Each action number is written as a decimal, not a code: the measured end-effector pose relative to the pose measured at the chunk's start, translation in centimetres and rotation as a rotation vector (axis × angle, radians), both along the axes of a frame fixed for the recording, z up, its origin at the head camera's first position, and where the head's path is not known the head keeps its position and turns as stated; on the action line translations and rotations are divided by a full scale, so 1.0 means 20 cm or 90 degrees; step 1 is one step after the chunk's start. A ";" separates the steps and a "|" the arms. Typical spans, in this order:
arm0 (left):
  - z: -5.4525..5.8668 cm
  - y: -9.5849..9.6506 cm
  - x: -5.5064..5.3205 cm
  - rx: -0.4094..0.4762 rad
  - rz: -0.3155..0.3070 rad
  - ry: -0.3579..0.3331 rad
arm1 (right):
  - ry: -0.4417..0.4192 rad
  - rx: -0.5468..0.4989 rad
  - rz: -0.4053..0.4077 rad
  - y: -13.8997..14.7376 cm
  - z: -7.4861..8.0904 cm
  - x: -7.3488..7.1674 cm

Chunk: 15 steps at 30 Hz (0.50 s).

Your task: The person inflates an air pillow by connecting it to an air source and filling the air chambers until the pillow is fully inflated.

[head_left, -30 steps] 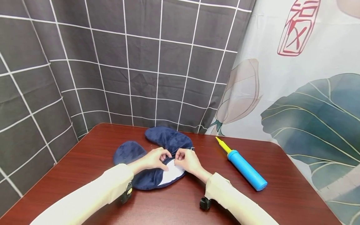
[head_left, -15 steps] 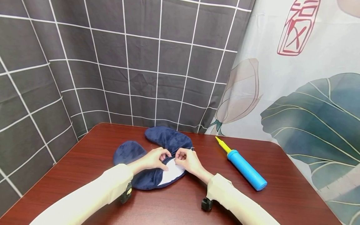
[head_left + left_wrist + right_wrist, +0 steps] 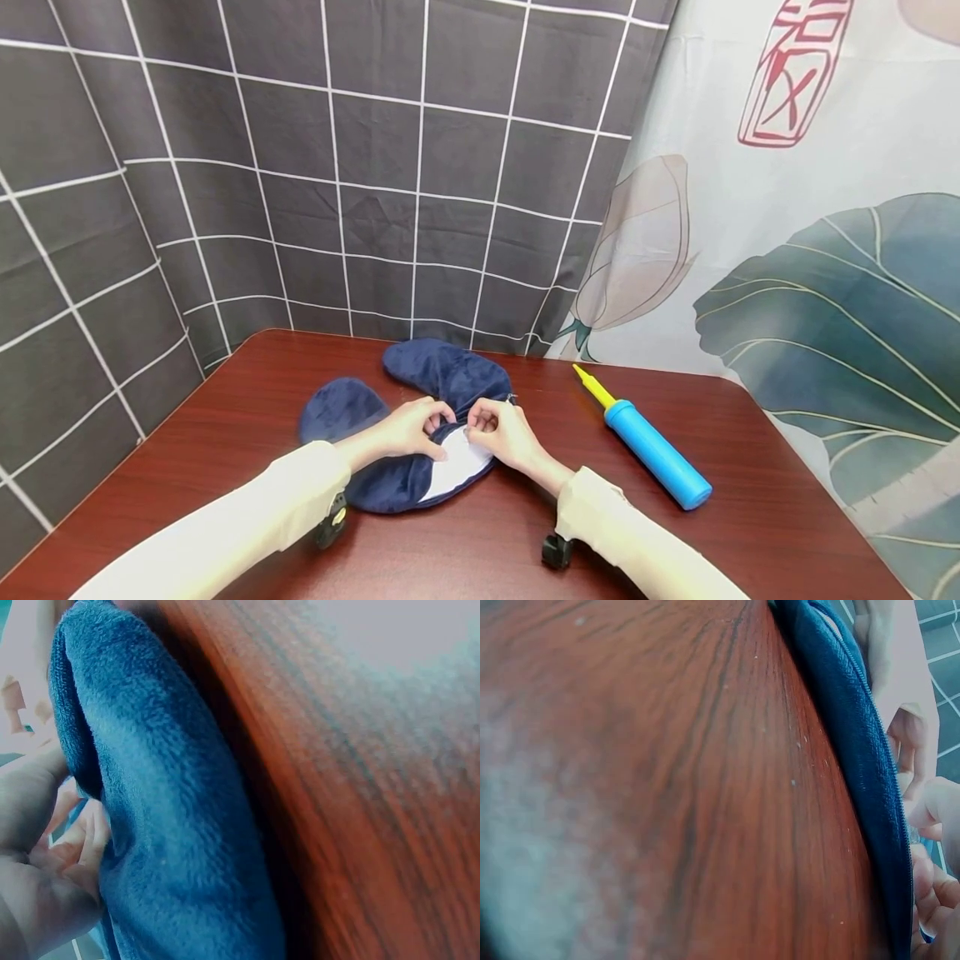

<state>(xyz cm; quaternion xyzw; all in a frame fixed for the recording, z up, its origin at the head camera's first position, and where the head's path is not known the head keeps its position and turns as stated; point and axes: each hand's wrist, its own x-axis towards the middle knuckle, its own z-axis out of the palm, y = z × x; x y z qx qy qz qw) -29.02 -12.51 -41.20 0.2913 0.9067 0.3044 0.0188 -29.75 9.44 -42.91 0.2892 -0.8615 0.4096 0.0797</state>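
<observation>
A navy plush U-shaped neck pillow lies on the table, its zipped cover gaping to show a white inner. My left hand holds the cloth along the opening, thumb over the white part and fingers curled at the far edge. Close beside it, my right hand pinches at the far side of the white inner with thumb and forefinger. A small clear piece shows by the fingers in the right wrist view. The cover hides part of the left fingers in the left wrist view. A zip runs along the cover's edge.
A blue hand pump with a yellow nozzle lies to the right on the reddish-brown wooden table. Behind the table hang a dark grey checked curtain and a white cloth printed with lotus leaves.
Both hands keep nearly the same place and grip at the opening. The right wrist has shifted slightly right and nearer me. The whole head view has moved a little.
</observation>
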 end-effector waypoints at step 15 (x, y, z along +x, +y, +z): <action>0.00 0.00 0.01 0.005 -0.013 -0.004 | -0.003 0.012 0.008 0.01 0.00 0.02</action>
